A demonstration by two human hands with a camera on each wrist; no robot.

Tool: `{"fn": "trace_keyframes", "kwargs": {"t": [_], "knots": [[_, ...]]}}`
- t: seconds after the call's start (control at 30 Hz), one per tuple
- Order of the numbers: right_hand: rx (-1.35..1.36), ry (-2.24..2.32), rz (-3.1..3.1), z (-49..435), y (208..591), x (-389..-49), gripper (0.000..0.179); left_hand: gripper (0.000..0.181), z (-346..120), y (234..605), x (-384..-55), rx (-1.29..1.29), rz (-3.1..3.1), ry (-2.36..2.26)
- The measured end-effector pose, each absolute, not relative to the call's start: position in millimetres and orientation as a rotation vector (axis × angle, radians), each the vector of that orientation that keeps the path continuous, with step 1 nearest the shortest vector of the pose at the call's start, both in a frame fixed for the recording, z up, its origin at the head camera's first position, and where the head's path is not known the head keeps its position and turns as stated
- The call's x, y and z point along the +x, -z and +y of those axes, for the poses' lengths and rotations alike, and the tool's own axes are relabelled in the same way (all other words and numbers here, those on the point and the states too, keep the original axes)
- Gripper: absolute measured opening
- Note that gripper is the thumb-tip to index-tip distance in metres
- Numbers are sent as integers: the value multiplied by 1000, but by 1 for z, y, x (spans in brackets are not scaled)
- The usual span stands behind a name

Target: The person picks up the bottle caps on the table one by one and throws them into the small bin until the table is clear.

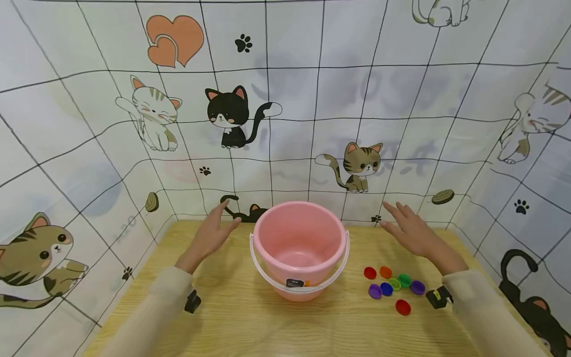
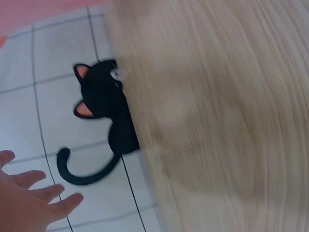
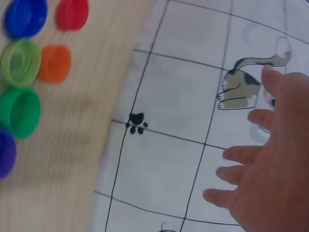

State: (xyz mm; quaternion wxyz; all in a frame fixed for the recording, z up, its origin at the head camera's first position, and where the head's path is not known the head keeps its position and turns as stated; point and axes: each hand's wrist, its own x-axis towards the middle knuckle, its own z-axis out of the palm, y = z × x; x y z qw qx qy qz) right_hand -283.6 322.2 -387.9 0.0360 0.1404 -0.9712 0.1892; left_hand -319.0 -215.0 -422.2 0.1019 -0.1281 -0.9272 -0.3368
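Observation:
A pink bucket (image 1: pixel 298 238) stands upright on the wooden table, its white handle (image 1: pixel 290 287) hanging down at the front. My left hand (image 1: pixel 211 235) hovers to the left of the bucket, apart from it, fingers extended and holding nothing. On the other side, my right hand (image 1: pixel 412 235) is raised above the table with its fingers spread and nothing in it. Below that hand lie several small coloured bottle caps, among them a red cap (image 1: pixel 403 307), an orange cap (image 3: pixel 54 63), a green cap (image 3: pixel 20 112) and a blue cap (image 3: pixel 26 18).
The wooden table (image 1: pixel 250 332) reaches back to a white gridded sheet (image 1: pixel 294 114) printed with cartoon cats, which encloses the back and both sides. A black wrist camera (image 1: pixel 193 301) is strapped at the left sleeve, another black camera (image 1: pixel 439 297) at the right.

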Motion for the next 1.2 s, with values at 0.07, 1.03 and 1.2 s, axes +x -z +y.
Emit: {"fn": "trace_keyframes", "kwargs": {"t": [0.07,1.03,1.2], "knots": [[428,-662,-2960,320,390,-276,73,77,-203,422,-313,-404,-2694,1156],[144,-947,-2511,338,438,-205,29,75,-122,434,-268,-559,-2279,2005],[110,-952,-2462,345,435,-202,28,64,-125,433,-253,-514,-2279,1955]]}}
